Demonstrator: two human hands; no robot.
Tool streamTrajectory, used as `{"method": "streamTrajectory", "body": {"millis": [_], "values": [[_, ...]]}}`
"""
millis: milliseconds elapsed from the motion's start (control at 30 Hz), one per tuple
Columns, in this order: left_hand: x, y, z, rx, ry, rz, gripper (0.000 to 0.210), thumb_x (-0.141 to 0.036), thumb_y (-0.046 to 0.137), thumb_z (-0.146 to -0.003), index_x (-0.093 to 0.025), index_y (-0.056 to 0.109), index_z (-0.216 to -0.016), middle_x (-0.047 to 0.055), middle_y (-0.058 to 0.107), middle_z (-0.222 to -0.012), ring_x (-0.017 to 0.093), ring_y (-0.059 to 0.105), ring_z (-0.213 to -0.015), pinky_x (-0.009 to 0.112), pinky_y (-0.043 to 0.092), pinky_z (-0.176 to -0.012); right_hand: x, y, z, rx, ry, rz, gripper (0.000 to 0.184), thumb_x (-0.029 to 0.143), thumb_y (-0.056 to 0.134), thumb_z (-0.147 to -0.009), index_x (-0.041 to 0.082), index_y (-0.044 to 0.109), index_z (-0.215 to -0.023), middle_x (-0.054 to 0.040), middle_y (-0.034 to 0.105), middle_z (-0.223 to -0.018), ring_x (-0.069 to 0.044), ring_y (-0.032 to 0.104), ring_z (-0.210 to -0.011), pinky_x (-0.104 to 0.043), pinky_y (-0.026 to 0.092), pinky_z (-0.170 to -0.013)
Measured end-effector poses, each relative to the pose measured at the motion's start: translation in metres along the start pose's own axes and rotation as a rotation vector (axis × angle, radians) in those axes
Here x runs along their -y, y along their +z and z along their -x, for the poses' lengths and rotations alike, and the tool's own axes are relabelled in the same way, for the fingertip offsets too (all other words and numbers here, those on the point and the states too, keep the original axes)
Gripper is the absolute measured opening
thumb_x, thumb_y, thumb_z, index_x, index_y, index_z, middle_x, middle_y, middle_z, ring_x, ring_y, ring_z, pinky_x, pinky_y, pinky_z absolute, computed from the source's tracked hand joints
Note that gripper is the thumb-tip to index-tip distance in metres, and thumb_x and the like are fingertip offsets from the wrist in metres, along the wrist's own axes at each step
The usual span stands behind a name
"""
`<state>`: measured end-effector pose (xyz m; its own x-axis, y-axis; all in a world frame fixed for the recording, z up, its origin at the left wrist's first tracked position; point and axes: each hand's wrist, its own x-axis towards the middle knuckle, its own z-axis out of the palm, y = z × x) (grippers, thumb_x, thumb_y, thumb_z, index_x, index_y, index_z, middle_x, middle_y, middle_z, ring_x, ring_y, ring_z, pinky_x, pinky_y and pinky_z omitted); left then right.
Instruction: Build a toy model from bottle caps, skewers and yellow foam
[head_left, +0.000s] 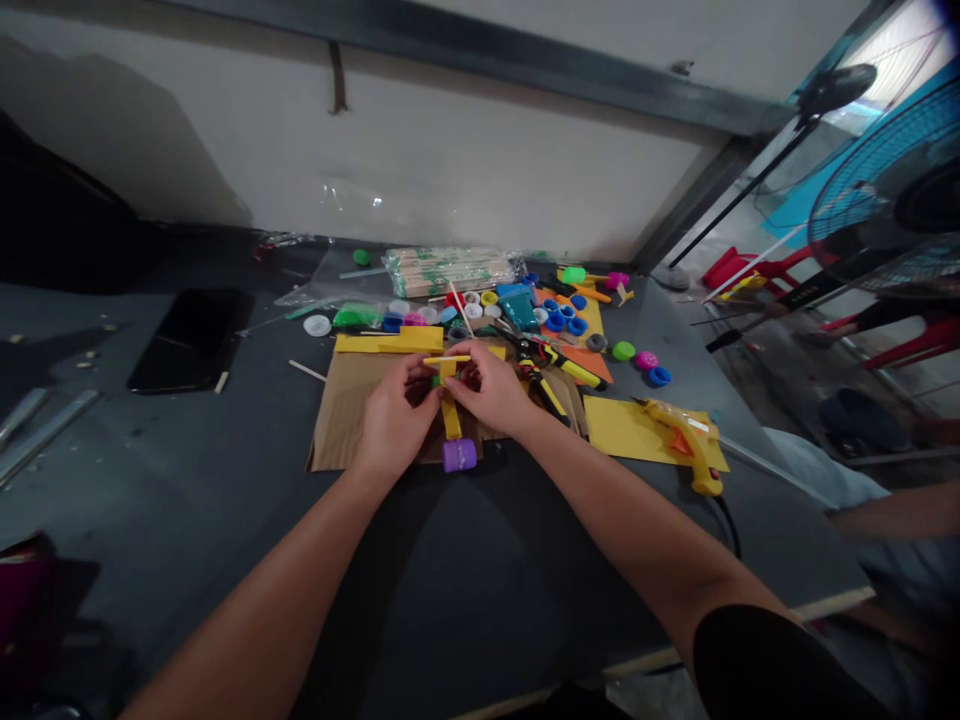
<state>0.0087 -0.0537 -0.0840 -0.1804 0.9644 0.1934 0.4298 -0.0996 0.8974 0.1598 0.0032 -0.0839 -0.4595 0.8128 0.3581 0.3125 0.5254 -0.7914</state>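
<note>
A small yellow piece [451, 415] is pinched between the thumb and fingertips of the left hand [397, 415] and of the right hand [495, 390], both curled in close. It is held over the cardboard [341, 420], with a thin crossbar [457, 358] at its far end and a purple cap [459, 455] at its near end; whether the cap is fixed on cannot be told. The crossbar is apparently being set or steadied, for which a light, even pinch seems called for, lest the piece be bent. Beyond, pliers [574, 367] and bottle caps [555, 320] are scattered. To the right, a glue gun [686, 430] is laid across a yellow sheet [622, 425]; to the left, a phone [191, 340] is left on the worktop [225, 450].
</note>
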Motion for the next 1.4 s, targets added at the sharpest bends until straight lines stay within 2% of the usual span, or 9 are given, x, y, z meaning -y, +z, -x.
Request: {"method": "streamTrajectory", "body": {"millis": [100, 167, 333, 500, 667, 967, 1267, 1400], "values": [[0.0005, -0.0002, 0.0006, -0.002, 0.0, 0.022, 0.038, -0.02, 0.063, -0.079, -0.016, 0.056, -0.116, 0.009, 0.069, -0.106, 0.02, 0.066, -0.096, 0.038, 0.052, -0.09, -0.0017, -0.0013, -0.0006, -0.042, -0.106, 0.135, 0.012, 0.027, 0.062, -0.081, 0.019, 0.057, -0.087, -0.0057, 0.061, -0.09, -0.021, 0.058, -0.087, -0.035, 0.048, -0.078], [0.0011, -0.0003, 0.001, 0.0, 0.001, 0.04, 0.04, -0.021, 0.063, -0.078, -0.016, 0.056, -0.117, 0.009, 0.068, -0.107, 0.02, 0.066, -0.096, 0.038, 0.053, -0.09, -0.0026, -0.0015, -0.0014, -0.043, -0.143, 0.186, 0.01, 0.028, 0.062, -0.082, 0.019, 0.058, -0.081, -0.0057, 0.06, -0.086, -0.021, 0.058, -0.087, -0.036, 0.047, -0.079], [0.0016, -0.0004, 0.0006, 0.007, -0.002, 0.04, 0.039, -0.021, 0.063, -0.079, -0.016, 0.056, -0.117, 0.009, 0.068, -0.106, 0.02, 0.066, -0.097, 0.038, 0.053, -0.091, -0.0015, -0.0022, -0.0025, -0.003, -0.129, 0.223, 0.01, 0.027, 0.06, -0.083, 0.019, 0.058, -0.079, -0.0051, 0.06, -0.085, -0.02, 0.057, -0.084, -0.034, 0.046, -0.076], [0.0014, -0.0011, -0.0004, 0.013, -0.018, 0.06, 0.04, -0.018, 0.063, -0.078, -0.017, 0.055, -0.117, 0.009, 0.068, -0.108, 0.02, 0.066, -0.098, 0.039, 0.053, -0.091, 0.0001, -0.0058, 0.0003, 0.036, -0.037, 0.091, 0.01, 0.025, 0.057, -0.082, 0.018, 0.058, -0.089, -0.004, 0.06, -0.082, -0.018, 0.057, -0.074, -0.031, 0.047, -0.067], [-0.0016, -0.0022, -0.0001, 0.002, -0.013, 0.043, 0.035, -0.016, 0.058, -0.079, -0.017, 0.056, -0.114, 0.007, 0.069, -0.104, 0.018, 0.067, -0.096, 0.037, 0.054, -0.09, 0.0043, -0.008, 0.0023, 0.098, 0.078, -0.049, 0.029, 0.025, 0.061, -0.077, 0.018, 0.052, -0.103, -0.0024, 0.061, -0.087, -0.014, 0.056, -0.067, -0.028, 0.048, -0.063], [-0.0051, -0.0036, 0.0, 0.028, -0.037, 0.052, 0.036, -0.019, 0.06, -0.078, -0.018, 0.056, -0.113, 0.006, 0.069, -0.103, 0.018, 0.067, -0.093, 0.037, 0.054, -0.089, 0.0003, -0.0078, 0.002, 0.128, 0.09, -0.094, 0.034, 0.022, 0.058, -0.075, 0.021, 0.044, -0.106, -0.002, 0.059, -0.091, -0.013, 0.055, -0.066, -0.028, 0.049, -0.061], [-0.0023, -0.0032, 0.0003, 0.031, -0.029, 0.079, 0.037, -0.021, 0.061, -0.078, -0.018, 0.055, -0.115, 0.006, 0.069, -0.103, 0.019, 0.067, -0.095, 0.038, 0.053, -0.09, -0.0021, -0.0082, 0.0023, 0.149, 0.088, -0.105, 0.04, 0.017, 0.058, -0.072, 0.02, 0.043, -0.109, -0.002, 0.057, -0.092, -0.012, 0.054, -0.068, -0.027, 0.049, -0.06], [-0.0036, -0.0037, 0.0004, 0.029, -0.025, 0.06, 0.036, -0.02, 0.061, -0.079, -0.017, 0.056, -0.114, 0.007, 0.069, -0.103, 0.019, 0.067, -0.094, 0.037, 0.054, -0.089, -0.0025, -0.0067, 0.003, 0.137, 0.087, -0.082, 0.04, 0.022, 0.06, -0.075, 0.02, 0.042, -0.11, -0.0015, 0.056, -0.091, -0.011, 0.053, -0.066, -0.026, 0.048, -0.059]]}}
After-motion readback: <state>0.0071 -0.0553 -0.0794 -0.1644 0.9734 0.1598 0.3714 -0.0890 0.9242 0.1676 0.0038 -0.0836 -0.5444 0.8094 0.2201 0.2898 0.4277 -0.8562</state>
